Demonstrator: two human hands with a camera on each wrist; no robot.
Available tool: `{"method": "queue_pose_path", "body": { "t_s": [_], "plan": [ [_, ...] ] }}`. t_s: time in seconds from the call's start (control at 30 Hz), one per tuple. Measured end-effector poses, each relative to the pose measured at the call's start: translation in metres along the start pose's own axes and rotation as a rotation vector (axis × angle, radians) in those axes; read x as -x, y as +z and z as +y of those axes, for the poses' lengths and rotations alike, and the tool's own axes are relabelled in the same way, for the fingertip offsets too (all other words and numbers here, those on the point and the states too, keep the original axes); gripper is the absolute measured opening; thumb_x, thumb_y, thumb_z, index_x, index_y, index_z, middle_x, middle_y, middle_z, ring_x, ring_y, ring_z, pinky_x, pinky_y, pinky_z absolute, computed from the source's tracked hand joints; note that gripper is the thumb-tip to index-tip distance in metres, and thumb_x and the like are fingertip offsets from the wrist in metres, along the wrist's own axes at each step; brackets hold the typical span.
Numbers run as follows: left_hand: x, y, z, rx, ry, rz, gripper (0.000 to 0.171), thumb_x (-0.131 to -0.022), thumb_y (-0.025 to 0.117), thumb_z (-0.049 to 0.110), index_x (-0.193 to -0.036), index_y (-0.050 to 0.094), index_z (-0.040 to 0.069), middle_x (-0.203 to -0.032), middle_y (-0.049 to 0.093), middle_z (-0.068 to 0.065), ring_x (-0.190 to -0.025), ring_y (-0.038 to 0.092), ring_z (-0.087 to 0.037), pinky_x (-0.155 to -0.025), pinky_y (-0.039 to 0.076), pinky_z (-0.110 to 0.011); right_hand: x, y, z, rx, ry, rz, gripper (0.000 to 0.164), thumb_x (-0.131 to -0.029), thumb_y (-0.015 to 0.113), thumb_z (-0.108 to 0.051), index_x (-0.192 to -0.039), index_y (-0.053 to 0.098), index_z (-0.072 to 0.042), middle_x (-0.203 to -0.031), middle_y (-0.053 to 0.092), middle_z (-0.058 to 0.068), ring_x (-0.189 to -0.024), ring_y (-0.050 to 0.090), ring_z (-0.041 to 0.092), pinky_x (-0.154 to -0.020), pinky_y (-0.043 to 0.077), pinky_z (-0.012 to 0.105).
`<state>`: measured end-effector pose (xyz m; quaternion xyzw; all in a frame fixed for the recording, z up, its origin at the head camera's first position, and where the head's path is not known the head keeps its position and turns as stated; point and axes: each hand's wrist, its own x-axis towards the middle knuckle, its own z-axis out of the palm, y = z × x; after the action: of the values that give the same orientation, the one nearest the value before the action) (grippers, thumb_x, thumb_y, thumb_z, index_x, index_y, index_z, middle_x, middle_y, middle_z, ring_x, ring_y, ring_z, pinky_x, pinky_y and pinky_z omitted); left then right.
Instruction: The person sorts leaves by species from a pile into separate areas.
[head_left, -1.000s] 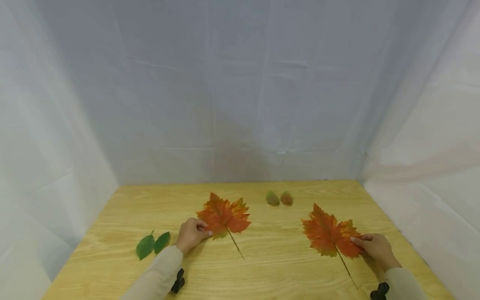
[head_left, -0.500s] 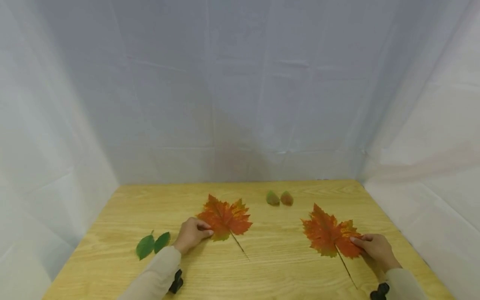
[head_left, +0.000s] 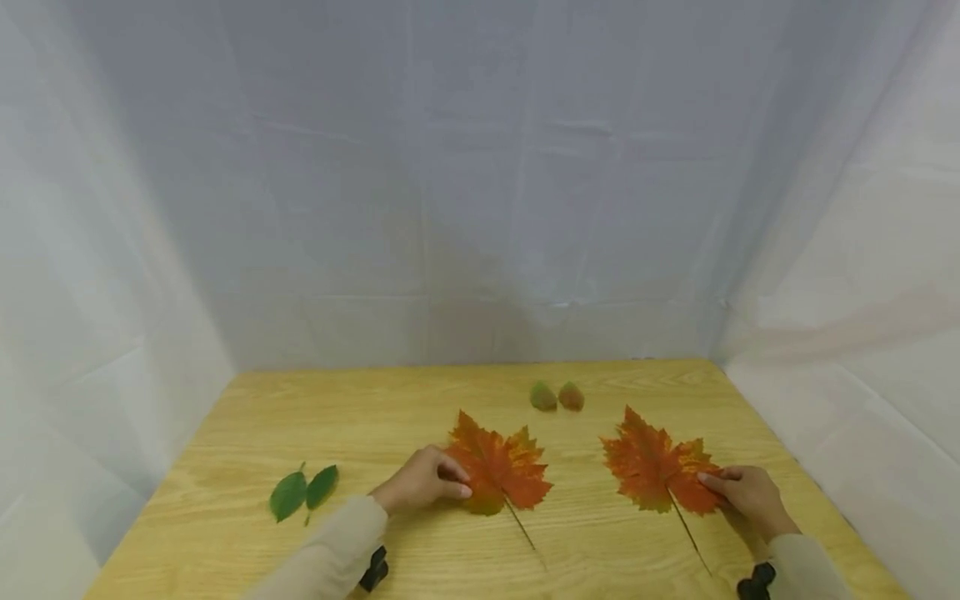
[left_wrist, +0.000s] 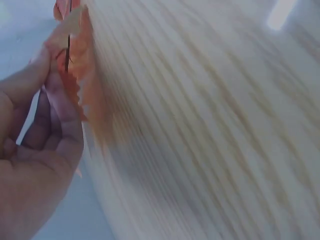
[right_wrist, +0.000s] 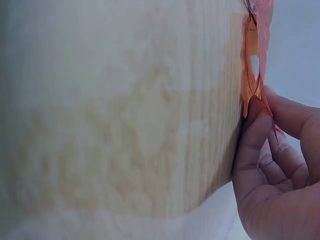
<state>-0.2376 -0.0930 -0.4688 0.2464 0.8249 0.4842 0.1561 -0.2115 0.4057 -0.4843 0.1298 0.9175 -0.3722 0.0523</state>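
Observation:
Two orange-red maple leaves with thin dark stems are on the wooden table. My left hand (head_left: 422, 482) pinches the left edge of one maple leaf (head_left: 498, 467) near the middle of the table; its stem points toward the front right. In the left wrist view, thumb and fingertips (left_wrist: 50, 65) hold that leaf's edge just over the wood. On the right, my right hand (head_left: 750, 498) pinches the right lobe of the other maple leaf (head_left: 656, 462). The right wrist view has this leaf (right_wrist: 252, 55) edge-on between thumb and finger, close over the tabletop.
Two green leaves (head_left: 303, 492) lie at the left, beside my left sleeve. Two small brownish-green leaves (head_left: 557, 397) lie near the back edge of the table (head_left: 337, 417). White sheeting (head_left: 480, 208) stands behind the table and along both sides.
My left hand has moved right and toward the front with its maple leaf, bringing it nearer the other one. The right hand and its leaf have stayed in place.

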Motion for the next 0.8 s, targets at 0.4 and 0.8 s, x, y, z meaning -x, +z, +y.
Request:
{"method": "queue_pose_path", "body": {
  "t_s": [0.4, 0.8],
  "plan": [
    [-0.036, 0.025, 0.011, 0.023, -0.016, -0.193, 0.007, -0.082, 0.075, 0.008, -0.088, 0.076, 0.006, -0.086, 0.071, -0.002, -0.076, 0.062, -0.012, -0.068, 0.052, -0.025, 0.003, 0.001, -0.002, -0.016, -0.021, 0.009, 0.036, -0.090, 0.066, -0.034, -0.081, 0.070, 0.000, -0.071, 0.063, -0.001, -0.067, 0.053, 0.016, -0.061, 0.042, 0.030],
    [-0.051, 0.041, 0.016, -0.061, 0.002, -0.155, 0.006, -0.080, 0.077, 0.007, -0.085, 0.074, 0.004, -0.079, 0.069, -0.001, -0.068, 0.058, -0.008, -0.061, 0.050, -0.023, 0.004, 0.001, -0.002, -0.039, -0.008, -0.005, 0.039, -0.092, 0.065, -0.035, -0.088, 0.071, 0.004, -0.075, 0.067, 0.000, -0.069, 0.057, 0.017, -0.061, 0.046, 0.032]
  ]
}}
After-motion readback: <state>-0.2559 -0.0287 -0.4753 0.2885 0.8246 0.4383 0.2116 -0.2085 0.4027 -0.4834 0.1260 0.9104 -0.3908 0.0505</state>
